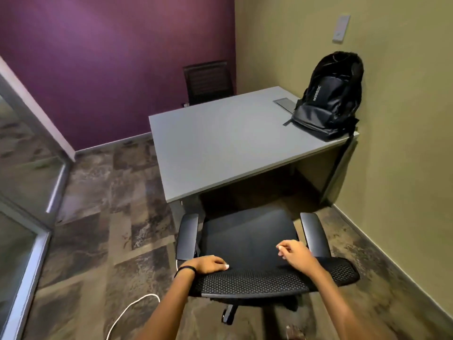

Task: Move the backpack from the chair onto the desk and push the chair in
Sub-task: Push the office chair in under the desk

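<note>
Left hand (208, 265): resting palm-down on the top edge of the chair's backrest, fingers curling over it, a black band sitting on the wrist.
Right hand (295, 253): hovering just above the backrest with fingers loosely bent, gripping nothing.
Black mesh-backed office chair with padded armrests (247, 235): standing just in front of the tabletop, its seat lying bare, its front edge nearing the knee space.
White cable (127, 312): trailing across the patterned carpet, left of the chair.
Grey rectangular tabletop (220, 138): sitting against the olive wall.
Black fabric backpack with white lettering (329, 96): standing upright on the tabletop's far right corner, leaning against the wall.
Second dark chair (207, 82): sitting behind the tabletop, by the purple wall.
</note>
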Available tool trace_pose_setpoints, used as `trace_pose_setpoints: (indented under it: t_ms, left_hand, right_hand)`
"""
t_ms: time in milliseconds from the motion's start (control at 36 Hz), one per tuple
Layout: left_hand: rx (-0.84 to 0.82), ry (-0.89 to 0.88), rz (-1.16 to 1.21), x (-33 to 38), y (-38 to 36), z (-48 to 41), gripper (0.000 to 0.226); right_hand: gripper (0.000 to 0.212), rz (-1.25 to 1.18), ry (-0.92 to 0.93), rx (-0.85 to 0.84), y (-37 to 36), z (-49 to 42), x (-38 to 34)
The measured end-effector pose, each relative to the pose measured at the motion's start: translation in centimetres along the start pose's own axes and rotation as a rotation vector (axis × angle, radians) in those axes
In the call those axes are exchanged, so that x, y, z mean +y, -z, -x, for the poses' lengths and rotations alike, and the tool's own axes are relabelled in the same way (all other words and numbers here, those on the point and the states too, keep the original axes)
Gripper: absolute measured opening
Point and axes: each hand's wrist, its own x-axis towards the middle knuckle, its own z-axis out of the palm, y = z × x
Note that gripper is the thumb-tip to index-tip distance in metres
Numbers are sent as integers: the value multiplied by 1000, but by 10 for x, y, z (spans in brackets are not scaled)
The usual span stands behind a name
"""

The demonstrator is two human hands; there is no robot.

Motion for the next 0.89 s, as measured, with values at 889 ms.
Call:
trace_pose_setpoints:
  t_ms: [889]
  left_hand:
    - [822, -13, 323, -22, -56, 62, 32]
  right_hand:
    - [49, 293, -95, 239, 9, 74, 13]
